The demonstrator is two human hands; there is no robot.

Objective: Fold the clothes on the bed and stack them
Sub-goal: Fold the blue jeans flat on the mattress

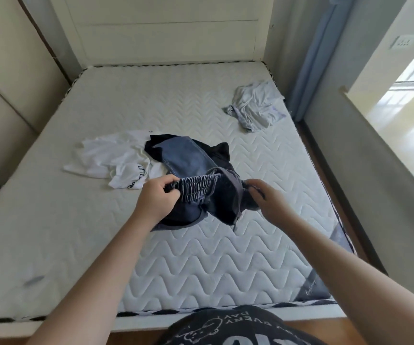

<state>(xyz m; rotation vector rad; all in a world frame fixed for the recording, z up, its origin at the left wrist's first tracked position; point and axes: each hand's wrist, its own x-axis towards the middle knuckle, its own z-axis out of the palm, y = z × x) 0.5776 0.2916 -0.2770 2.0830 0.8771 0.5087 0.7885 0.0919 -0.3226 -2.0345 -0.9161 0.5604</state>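
A pair of blue denim trousers (pixel 188 160) with an elastic waistband lies bunched in the middle of the white quilted mattress (pixel 201 257). My left hand (pixel 155 199) grips the left end of the waistband. On the right end, my right hand (pixel 267 199) pinches the dark fabric. The waist is lifted off the bed while the legs trail back onto it. A crumpled white T-shirt (pixel 109 158) with black lettering lies left of the trousers, partly under them. A crumpled light grey garment (pixel 255 105) lies at the far right of the mattress.
A white headboard (pixel 166 33) stands at the far end. Beige cabinets (pixel 4 78) line the left side. A blue curtain (pixel 310 66) and a window ledge (pixel 385 115) are on the right, with a narrow strip of floor beside the bed.
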